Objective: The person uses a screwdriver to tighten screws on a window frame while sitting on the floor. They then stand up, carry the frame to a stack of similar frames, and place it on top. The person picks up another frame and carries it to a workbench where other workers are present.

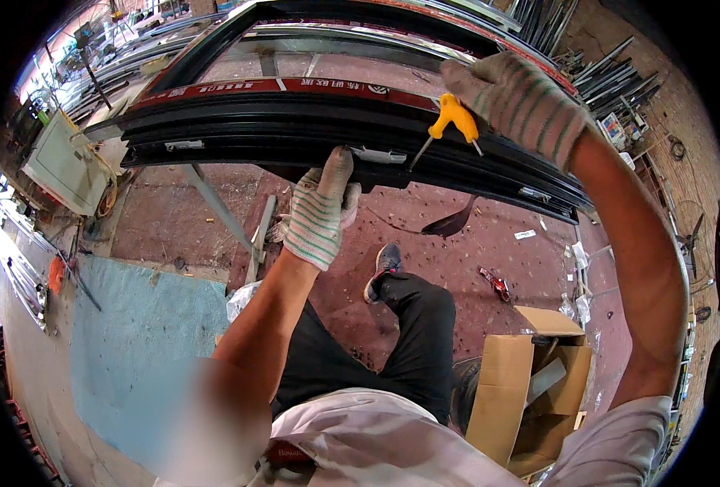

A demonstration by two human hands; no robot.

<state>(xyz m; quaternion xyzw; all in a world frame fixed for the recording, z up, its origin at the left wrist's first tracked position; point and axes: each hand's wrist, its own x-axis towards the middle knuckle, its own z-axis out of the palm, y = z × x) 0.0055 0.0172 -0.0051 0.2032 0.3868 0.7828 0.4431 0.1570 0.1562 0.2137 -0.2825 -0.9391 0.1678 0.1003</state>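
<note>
A black metal frame [246, 122] with a red printed strip along it lies across in front of me. My left hand [317, 213], in a striped knit glove, grips its near edge, thumb on top beside a small silver metal fitting [380, 155]. My right hand [530, 105], gloved likewise, is over the frame's right part, its back showing and most of its fingers hidden. By its fingertips is a yellow-handled hex key [452, 118], tilted, one metal shaft pointing down to the frame's near edge. Whether the fingers hold the handle is unclear.
An open cardboard box [499, 398] stands on the floor at lower right. A red-handled tool [495, 284] lies on the reddish floor. At left are a pale cabinet [67, 166] and a blue mat [144, 333]. Metal bars [538, 24] are stacked at far right.
</note>
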